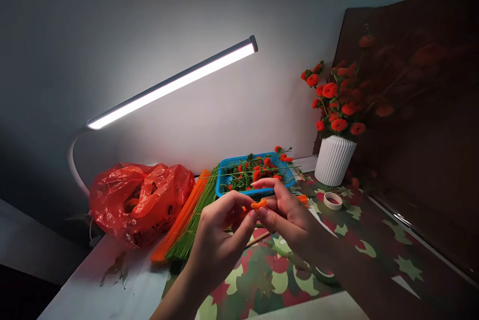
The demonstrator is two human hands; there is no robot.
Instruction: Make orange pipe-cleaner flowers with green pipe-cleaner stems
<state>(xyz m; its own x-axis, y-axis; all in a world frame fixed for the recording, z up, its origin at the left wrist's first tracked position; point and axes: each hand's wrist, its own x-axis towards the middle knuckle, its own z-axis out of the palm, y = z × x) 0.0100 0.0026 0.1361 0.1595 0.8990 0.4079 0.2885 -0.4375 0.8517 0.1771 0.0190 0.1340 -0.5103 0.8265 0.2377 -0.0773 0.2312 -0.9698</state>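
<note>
An orange pipe cleaner [259,204], bent into a small curl, is pinched between the fingertips of both hands above the table. My left hand [223,233] closes thumb and fingers on its left side. From the right, my right hand [290,215] grips it with the thumb and bent fingers, its index finger raised. More orange stems [302,199] show behind my right hand, partly hidden. Just beyond my fingers sits a blue plastic basket [218,180] holding red-orange pompom flowers with green stems. Bundles of orange pipe cleaners [179,220] and green pipe cleaners [192,225] lie left of my hands.
A red plastic bag [138,200] stands at the left below a lit desk lamp [175,83]. At the right are a white ribbed vase [336,160] with red-orange flowers and a roll of tape [333,201]. A camouflage-patterned cover [277,282] lies on the table.
</note>
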